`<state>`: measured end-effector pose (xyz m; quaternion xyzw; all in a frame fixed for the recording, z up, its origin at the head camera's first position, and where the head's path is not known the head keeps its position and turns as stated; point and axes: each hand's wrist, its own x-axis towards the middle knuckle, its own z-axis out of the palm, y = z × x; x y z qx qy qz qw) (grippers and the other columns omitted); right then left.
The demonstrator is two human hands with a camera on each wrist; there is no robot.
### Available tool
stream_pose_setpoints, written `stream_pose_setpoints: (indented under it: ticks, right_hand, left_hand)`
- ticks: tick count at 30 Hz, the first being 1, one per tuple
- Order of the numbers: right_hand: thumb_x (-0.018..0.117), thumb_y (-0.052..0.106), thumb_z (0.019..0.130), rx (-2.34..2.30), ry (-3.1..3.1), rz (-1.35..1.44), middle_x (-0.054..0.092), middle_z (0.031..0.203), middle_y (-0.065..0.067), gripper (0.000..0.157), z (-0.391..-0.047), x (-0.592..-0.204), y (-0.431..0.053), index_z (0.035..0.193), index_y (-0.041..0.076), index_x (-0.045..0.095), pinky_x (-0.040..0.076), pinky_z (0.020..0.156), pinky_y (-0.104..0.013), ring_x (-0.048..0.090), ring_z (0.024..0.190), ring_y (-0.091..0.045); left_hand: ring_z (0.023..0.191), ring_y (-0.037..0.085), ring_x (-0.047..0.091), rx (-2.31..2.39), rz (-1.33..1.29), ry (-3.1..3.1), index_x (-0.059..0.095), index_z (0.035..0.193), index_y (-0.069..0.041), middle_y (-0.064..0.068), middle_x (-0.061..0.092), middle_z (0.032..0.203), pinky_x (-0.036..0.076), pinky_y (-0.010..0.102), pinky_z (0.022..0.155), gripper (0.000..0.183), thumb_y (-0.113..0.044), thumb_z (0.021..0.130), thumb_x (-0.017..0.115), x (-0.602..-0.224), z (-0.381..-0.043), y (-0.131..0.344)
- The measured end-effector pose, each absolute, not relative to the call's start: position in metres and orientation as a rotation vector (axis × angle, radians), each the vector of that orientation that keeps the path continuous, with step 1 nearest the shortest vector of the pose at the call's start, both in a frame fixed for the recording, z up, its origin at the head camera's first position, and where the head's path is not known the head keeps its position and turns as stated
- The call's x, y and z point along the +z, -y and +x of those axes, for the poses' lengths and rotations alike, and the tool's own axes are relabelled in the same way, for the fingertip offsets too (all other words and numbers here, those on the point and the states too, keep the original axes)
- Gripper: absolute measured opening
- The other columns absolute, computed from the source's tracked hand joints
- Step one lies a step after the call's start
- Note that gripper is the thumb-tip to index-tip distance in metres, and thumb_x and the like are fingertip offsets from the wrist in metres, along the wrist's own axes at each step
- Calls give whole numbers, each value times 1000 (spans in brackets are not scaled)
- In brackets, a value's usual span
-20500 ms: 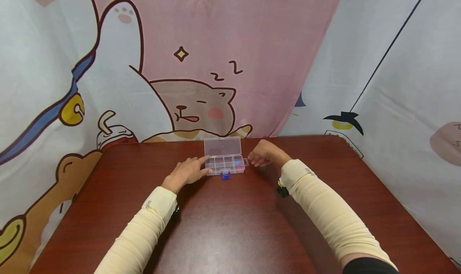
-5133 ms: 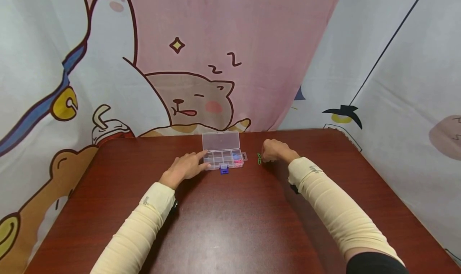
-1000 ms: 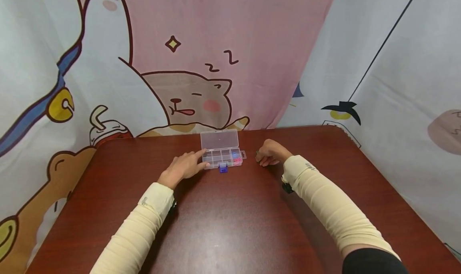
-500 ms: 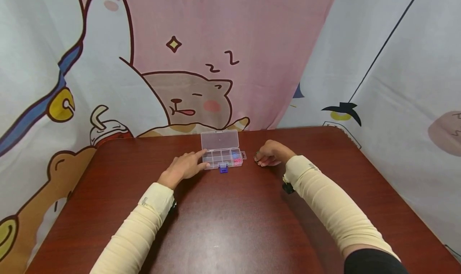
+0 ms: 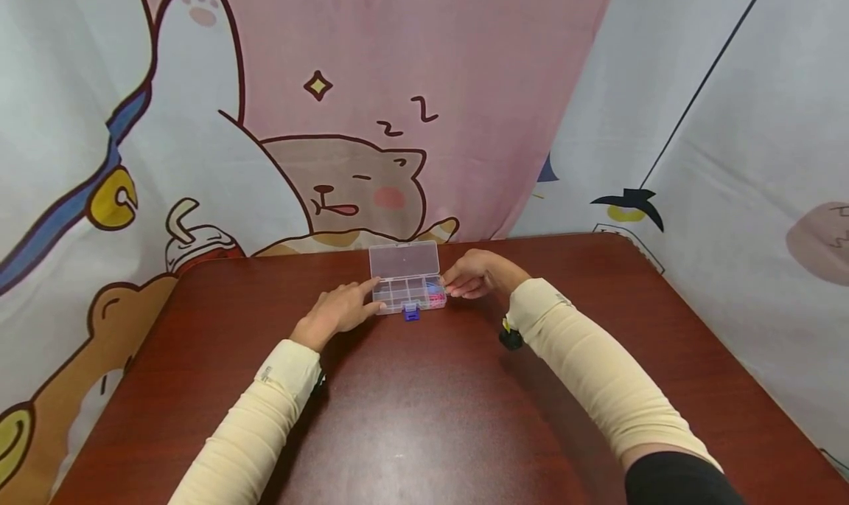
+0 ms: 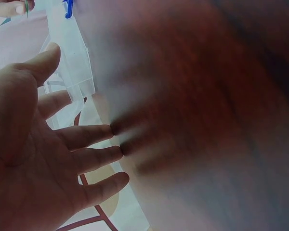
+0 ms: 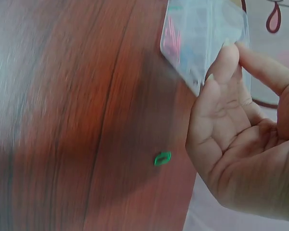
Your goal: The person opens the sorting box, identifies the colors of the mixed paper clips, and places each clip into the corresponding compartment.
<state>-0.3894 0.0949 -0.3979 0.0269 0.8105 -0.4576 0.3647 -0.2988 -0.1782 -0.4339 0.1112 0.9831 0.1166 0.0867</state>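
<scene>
A clear compartment box (image 5: 398, 295) stands with its lid (image 5: 404, 259) raised. My left hand (image 5: 334, 310) rests at its left end, thumb and index touching it, the other fingers straight in the left wrist view. My right hand (image 5: 472, 273) is at the box's right end, over the compartments. It pinches a thin green paper clip (image 6: 27, 7), seen as a sliver in the left wrist view. Pink clips (image 7: 172, 38) and blue pieces (image 5: 432, 287) lie in the right compartments. Another green paper clip (image 7: 163, 162) lies on the table below the right hand.
A blue latch (image 5: 411, 312) hangs at the box's front. The reddish-brown table (image 5: 411, 402) extends toward me. Behind its far edge hangs a printed cloth (image 5: 504, 122) with cartoon animals.
About five seconds ago green clips lay beside my right hand. Over the last half second that hand has moved left to the box, a clip in its fingertips. My left hand stays put.
</scene>
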Motion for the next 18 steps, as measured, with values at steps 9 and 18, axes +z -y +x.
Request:
stream_pose_setpoints:
  ticks: [9, 18]
  right_hand:
    - [73, 21, 87, -1167, -2060, 7, 72, 72, -1, 36, -384, -397, -71, 114, -2, 68, 54, 65, -26, 67, 62, -8]
    - [71, 21, 89, -1175, -2057, 15, 71, 72, -1, 33, -384, -397, -71, 112, -1, 68, 53, 66, -27, 67, 62, -9]
  left_hand:
    - [128, 40, 49, 370, 322, -2929, 32, 154, -23, 18, 49, 143, 39, 63, 99, 66, -52, 97, 49, -434, -298, 178]
    - [128, 40, 48, 374, 329, -2923, 31, 154, -22, 19, 49, 143, 39, 63, 99, 66, -52, 98, 49, -434, -297, 178]
